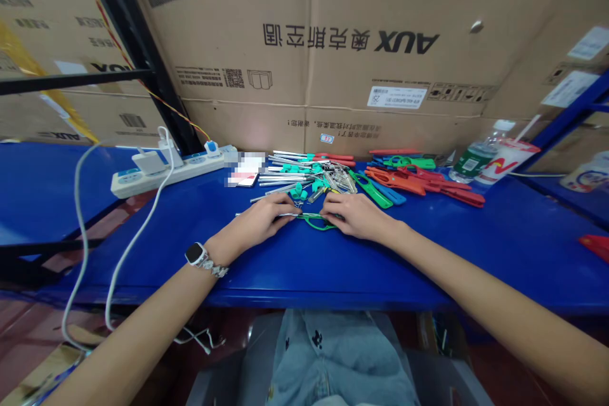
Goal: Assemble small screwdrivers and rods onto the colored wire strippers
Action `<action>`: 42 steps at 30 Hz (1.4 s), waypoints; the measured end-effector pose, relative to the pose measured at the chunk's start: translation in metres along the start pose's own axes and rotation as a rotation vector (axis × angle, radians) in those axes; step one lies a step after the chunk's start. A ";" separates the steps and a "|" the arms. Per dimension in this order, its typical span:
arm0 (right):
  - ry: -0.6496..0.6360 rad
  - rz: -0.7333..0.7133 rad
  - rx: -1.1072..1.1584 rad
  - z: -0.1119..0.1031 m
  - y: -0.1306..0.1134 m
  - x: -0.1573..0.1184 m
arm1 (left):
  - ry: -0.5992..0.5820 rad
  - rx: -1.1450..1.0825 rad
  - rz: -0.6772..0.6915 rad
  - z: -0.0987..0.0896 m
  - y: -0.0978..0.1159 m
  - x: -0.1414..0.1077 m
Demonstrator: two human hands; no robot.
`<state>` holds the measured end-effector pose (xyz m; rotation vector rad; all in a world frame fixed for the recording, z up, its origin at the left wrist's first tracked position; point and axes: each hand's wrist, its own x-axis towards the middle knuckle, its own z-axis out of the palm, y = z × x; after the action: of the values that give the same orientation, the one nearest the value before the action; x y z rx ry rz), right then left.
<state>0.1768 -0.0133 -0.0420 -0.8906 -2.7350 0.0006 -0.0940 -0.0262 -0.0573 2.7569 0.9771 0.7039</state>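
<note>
A green plastic piece with a loop like a trigger guard and a thin metal tube, by its look a long-nosed lighter (pixel 318 223), lies between my hands just above the blue table. My left hand (pixel 264 219), with a watch on its wrist, is closed round the tube end. The fingers of my right hand (pixel 356 216) pinch the green end and partly cover it. Right behind them is a heap of metal tubes (pixel 285 179), small teal plastic parts (pixel 298 191) and metal pieces (pixel 345 179). Green handle shells (pixel 373 190) lie beside the heap.
Orange handle shells (pixel 399 181) and red ones (pixel 459 193) lie right of the heap, near a bottle (pixel 476 158) and a cup with a straw (pixel 507 162). A power strip (pixel 126 184) with white cables stands at left. A large cardboard box (pixel 323 76) walls off the back.
</note>
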 end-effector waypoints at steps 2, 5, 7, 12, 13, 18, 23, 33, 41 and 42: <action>-0.002 0.005 -0.008 0.000 0.000 0.000 | -0.001 -0.001 0.008 0.001 -0.001 0.000; -0.002 0.016 -0.013 -0.001 -0.002 0.000 | -0.001 0.008 0.016 0.003 -0.001 -0.001; -0.002 0.022 -0.013 -0.001 -0.002 0.001 | 0.004 0.008 0.020 0.004 -0.001 -0.001; -0.003 0.021 -0.007 0.000 -0.002 0.001 | -0.015 0.002 0.018 0.004 0.001 -0.001; -0.002 0.021 -0.006 0.000 -0.001 0.001 | -0.022 -0.001 0.017 0.003 0.002 -0.001; -0.008 0.029 0.011 0.000 -0.001 0.001 | -0.016 -0.066 -0.010 -0.003 0.005 0.003; -0.003 0.036 0.038 -0.001 -0.002 0.000 | -0.030 -0.150 -0.023 -0.005 0.006 0.005; -0.013 0.039 0.033 -0.002 -0.003 0.001 | -0.022 0.037 0.010 0.005 0.005 0.001; -0.008 0.040 0.028 -0.004 -0.005 0.001 | 0.027 -0.062 -0.073 0.003 0.004 0.004; -0.009 0.040 0.028 -0.004 -0.005 0.001 | 0.019 -0.061 -0.056 0.002 0.005 0.004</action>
<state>0.1745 -0.0169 -0.0378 -0.9401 -2.7174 0.0504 -0.0873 -0.0271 -0.0563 2.6646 1.0145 0.7398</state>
